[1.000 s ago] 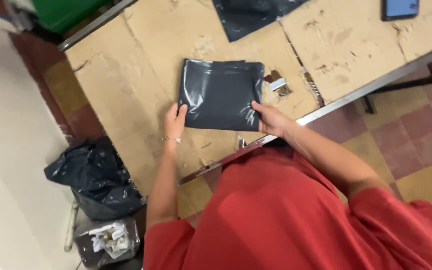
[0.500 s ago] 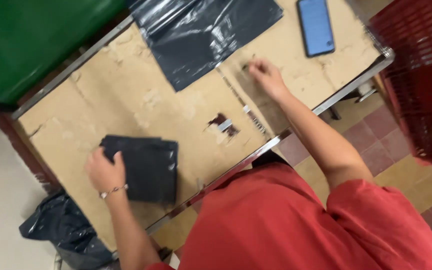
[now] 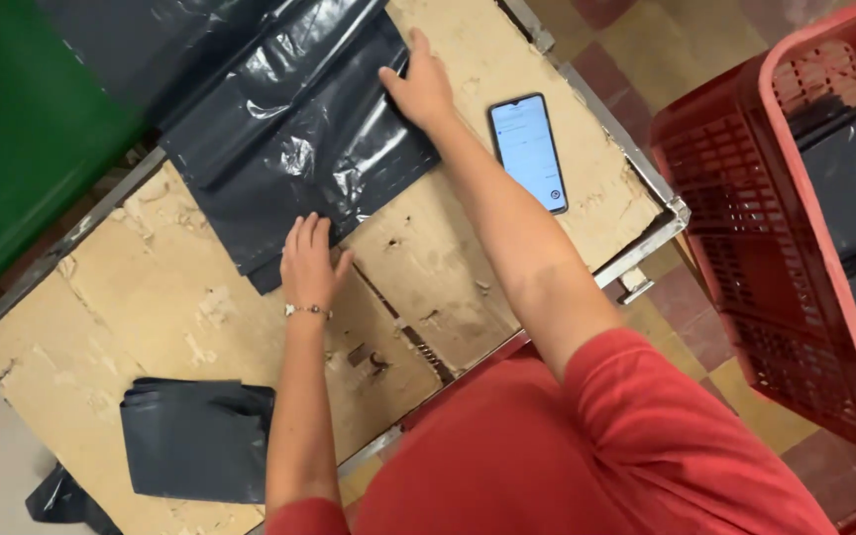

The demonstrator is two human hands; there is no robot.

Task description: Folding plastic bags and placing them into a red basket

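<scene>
Nearest the camera is the person's red shirt, soft cloth with short sleeves, both bare arms reaching away over the table. By the near left edge lies a folded bag, a flat, neat rectangle of matte dark grey plastic, well apart from both hands. The table top is worn tan board, scuffed and chipped, with pale peeled patches and a dark crack running across the middle, framed by a grey metal rim. The left hand, a thin bracelet at its wrist, lies flat and open with fingers together, its tips on the near corner of the sheet, pressing rather than gripping. The sheet is a big spread of glossy dark grey plastic, crinkled and creased, catching light in white streaks, lying across the far middle of the table and running off its far edge. The right hand rests open, palm down, on the sheet's right edge, fingers spread, holding nothing. Just right of that arm a phone lies face up on the board, slim, dark-framed, its screen lit pale. Off the table to the right stands a red lattice crate holding more dark plastic; to the far left a green bin; below, a floor of red and ochre tiles
</scene>
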